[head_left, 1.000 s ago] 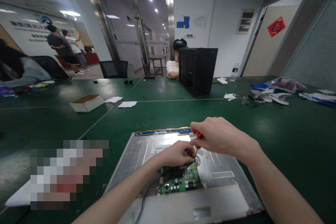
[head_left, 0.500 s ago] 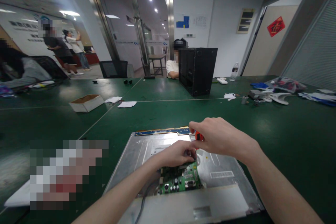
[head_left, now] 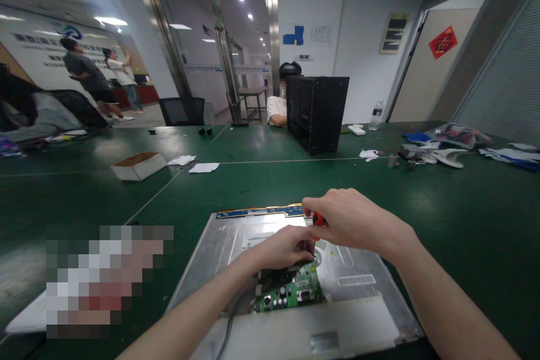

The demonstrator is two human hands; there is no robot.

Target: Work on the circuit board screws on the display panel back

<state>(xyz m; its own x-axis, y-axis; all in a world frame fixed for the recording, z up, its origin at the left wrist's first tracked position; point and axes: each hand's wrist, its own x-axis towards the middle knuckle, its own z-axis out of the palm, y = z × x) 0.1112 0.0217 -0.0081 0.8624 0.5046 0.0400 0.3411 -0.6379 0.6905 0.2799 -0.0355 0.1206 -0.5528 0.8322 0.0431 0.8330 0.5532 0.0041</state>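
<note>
Head view: right hand (head_left: 350, 220) is gripping an orange screwdriver (head_left: 319, 219); left hand (head_left: 284, 247) is pinching its tip over the green circuit board (head_left: 289, 291).

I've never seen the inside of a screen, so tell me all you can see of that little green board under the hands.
The green circuit board lies flat on the back of a silvery metal panel, near its front edge. It carries small dark round parts, a pale connector and white labels; a grey cable runs from its left side. The left hand rests on its far edge, where the right hand holds a red-handled screwdriver tip down.
</note>
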